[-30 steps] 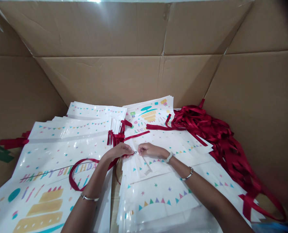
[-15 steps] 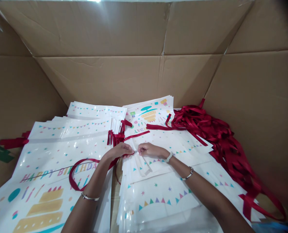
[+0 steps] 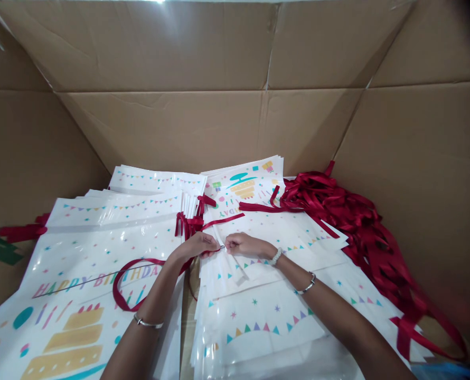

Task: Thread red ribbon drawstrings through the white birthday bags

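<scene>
My left hand is closed in a pinch on a thin dark wire, whose small looped end sticks out past the fingertips. Dark red ribbon curls out from under that wrist, and a bit of red shows beside the loop. Close by on the right, my right hand has its fingers pressed together; what they hold is hidden. Beneath both hands lies the right stack of white printed plastic bags, with a folded strip below the fingers.
A left stack of printed bags has red ribbon handles at its edge. A heap of red ribbons trails down the right side. Tall cardboard walls stand behind and at both sides.
Both hands stay almost where they were. The wire and its loop have shifted very slightly at my left fingertips.
</scene>
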A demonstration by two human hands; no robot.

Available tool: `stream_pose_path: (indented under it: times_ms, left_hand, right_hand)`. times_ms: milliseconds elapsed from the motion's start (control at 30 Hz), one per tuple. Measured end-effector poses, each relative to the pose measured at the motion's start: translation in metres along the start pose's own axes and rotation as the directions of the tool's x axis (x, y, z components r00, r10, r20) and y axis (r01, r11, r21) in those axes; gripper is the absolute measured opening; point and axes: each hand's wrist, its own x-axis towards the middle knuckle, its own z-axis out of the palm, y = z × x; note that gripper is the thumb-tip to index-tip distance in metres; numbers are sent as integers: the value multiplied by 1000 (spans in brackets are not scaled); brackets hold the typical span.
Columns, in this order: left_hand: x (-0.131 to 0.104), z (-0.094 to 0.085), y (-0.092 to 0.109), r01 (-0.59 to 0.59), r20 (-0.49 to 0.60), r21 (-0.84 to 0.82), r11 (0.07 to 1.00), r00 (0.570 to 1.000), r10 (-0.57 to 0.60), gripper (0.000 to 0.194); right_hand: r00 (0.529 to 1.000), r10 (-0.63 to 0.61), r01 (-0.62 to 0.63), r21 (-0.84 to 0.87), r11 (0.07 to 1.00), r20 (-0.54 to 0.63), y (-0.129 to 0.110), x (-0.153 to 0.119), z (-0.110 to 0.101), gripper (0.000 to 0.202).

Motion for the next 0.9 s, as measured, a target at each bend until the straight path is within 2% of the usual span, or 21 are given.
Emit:
stream_pose_path:
  times_ms: [367,533,733,900]
  left_hand:
    - [2,7,2,-4,-38,68,998,999,7,37]
    - [0,4,3,-10,-25,90,996,1000,12,35]
    - [-2,-5,0,2,30,97,995,1000,-4,31]
    - [0,-10,-5,-21,29,101,995,999,18,31]
  right_hand:
    - [999,45,-45,98,994,3,5,2,0,8]
    - [997,83,-83,112,990,0,0,2,0,8]
    - [994,107,-109,-70,992,-30,-14,7,-2,21]
    - [979,182,-154,-249,956,93,-20,26,-12,23]
